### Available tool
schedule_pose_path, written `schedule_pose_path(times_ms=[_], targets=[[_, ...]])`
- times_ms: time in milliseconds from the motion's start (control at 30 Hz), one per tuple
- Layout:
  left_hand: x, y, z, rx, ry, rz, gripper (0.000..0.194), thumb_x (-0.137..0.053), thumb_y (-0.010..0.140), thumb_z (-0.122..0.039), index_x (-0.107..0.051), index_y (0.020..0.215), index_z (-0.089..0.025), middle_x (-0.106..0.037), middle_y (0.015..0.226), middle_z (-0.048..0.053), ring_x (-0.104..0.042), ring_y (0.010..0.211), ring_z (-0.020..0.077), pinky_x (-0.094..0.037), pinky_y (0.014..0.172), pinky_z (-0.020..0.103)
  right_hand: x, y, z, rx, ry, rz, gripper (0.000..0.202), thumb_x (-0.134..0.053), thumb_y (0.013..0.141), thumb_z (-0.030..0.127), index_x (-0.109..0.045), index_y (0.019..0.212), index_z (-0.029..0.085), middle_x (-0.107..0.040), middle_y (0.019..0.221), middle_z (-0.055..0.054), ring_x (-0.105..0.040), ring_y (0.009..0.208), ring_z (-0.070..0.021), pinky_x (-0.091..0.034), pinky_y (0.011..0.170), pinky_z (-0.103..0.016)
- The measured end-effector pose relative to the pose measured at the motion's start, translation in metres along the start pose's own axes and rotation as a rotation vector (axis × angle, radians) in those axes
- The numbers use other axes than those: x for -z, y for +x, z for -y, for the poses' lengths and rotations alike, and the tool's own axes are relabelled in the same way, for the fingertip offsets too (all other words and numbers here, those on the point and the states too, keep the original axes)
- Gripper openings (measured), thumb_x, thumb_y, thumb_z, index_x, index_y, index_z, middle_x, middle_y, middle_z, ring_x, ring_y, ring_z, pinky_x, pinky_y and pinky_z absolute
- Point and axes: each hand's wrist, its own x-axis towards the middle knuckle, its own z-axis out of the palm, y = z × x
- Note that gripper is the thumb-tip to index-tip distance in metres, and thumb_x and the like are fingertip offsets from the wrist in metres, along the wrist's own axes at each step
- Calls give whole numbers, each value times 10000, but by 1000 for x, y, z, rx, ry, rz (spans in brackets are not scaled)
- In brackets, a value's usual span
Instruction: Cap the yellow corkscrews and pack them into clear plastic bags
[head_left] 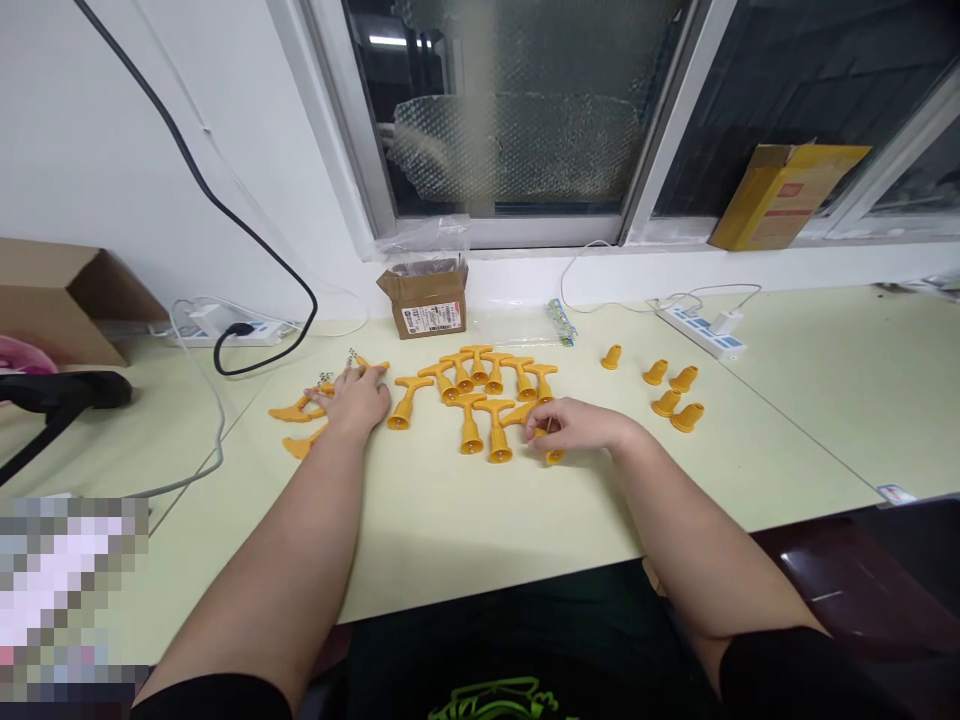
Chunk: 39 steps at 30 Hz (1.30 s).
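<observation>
Centrally, yellow T-handled pieces point(470, 425) lie clustered on the bench point(465, 540). At their right front edge, the right hand point(570, 425) curls its fingers about one piece; how firmly they grip cannot be told. The left hand point(356, 400) reaches over yellow handles with metal spirals point(286, 413), its grip hidden. Five yellow cups point(688, 418) sit farther right; a small cardboard box point(429, 300) stands behind the cluster.

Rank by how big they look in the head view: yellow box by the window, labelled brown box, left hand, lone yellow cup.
Largest first:
yellow box
labelled brown box
left hand
lone yellow cup
</observation>
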Motion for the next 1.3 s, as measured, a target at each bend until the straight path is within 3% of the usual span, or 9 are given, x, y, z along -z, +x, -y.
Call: schedule_pose_path(times_ms=[233, 400, 533, 700, 800, 900, 1000, 1133, 1300], targets=[[-2, 1, 4, 49, 29, -23, 548, -392, 956, -288, -557, 1478, -303, -505, 1497, 220, -342, 1466, 432, -36, 1097, 868, -1, -2, 3, 24, 5, -14, 454, -843, 721, 465, -784, 1115, 247, -738, 904, -21, -643, 757, -171, -479, 673, -286], [-5, 3, 5, 58, 45, -37, 539, -414, 946, -292, -581, 1458, -269, -528, 1487, 217, -344, 1446, 439, -20, 1104, 858, 6, -3, -6, 21, -30, -77, 458, -772, 804, 500, -741, 1192, 258, -751, 925, -19, -674, 816, -189, -510, 738, -308], [-6, 4, 5, 61, 78, -16, 541, -396, 950, -272, -580, 1458, -284, -521, 1495, 219, -319, 1454, 439, -27, 1089, 870, 18, 2, -25, -3, -161, -434, 319, -680, 868, 441, -740, 1109, 240, -726, 1114, -68, -674, 915, -219, -531, 857, -377], [-4, 5, 5, 83, 86, -45, 516, -380, 947, -237, -626, 1398, -269, -543, 1452, 233, -334, 1435, 437, -70, 1084, 872, 39, 11, -62, -93, -323, -1006, 479, -640, 837, 327, -662, 1292, 177, -577, 1362, -168, -571, 1241, -322, -426, 1108, -501], [2, 3, 6, 92, 52, -109, 467, -384, 957, -238, -666, 1330, -229, -569, 1410, 237, -361, 1416, 433, -105, 1100, 849, 50, 16, -84, -218, -353, -1158, 564, -628, 812, 291, -624, 1360, 158, -434, 1527, -194, -412, 1406, -379, -331, 1177, -545], [10, -1, 10, 76, -30, -244, 408, -386, 996, -281, -695, 1249, -199, -623, 1322, 218, -444, 1355, 414, -152, 1146, 775, 57, 22, -101, -328, -325, -1173, 653, -617, 802, 280, -560, 1438, 146, -297, 1629, -193, -302, 1474, -400, -284, 1199, -549], [20, -6, 14, 35, -157, -463, 364, -414, 1024, -318, -675, 1223, -161, -664, 1217, 173, -546, 1253, 373, -259, 1154, 682, 60, 30, -115, -379, -281, -1152, 669, -604, 791, 270, -554, 1443, 129, -308, 1619, -203, -277, 1493, -400, -269, 1210, -544], [27, -9, 14, -80, -493, -691, 287, -454, 1038, -306, -610, 1222, -152, -645, 1263, 136, -578, 1229, 297, -429, 1093, 493, 61, 39, -125, -384, -199, -1117, 615, -582, 765, 221, -625, 1371, 121, -451, 1480, -205, -433, 1399, -351, -331, 1198, -483], [28, -6, -1, 103, -1370, -699, 110, -454, 1050, -257, -508, 1094, -172, -628, 1156, 84, -679, 934, 152, -561, 866, 322, 61, 37, -124, -370, -170, -1168, 530, -508, 815, 164, -678, 1313, 97, -527, 1300, -204, -498, 1308, -307, -348, 1182, -444]])
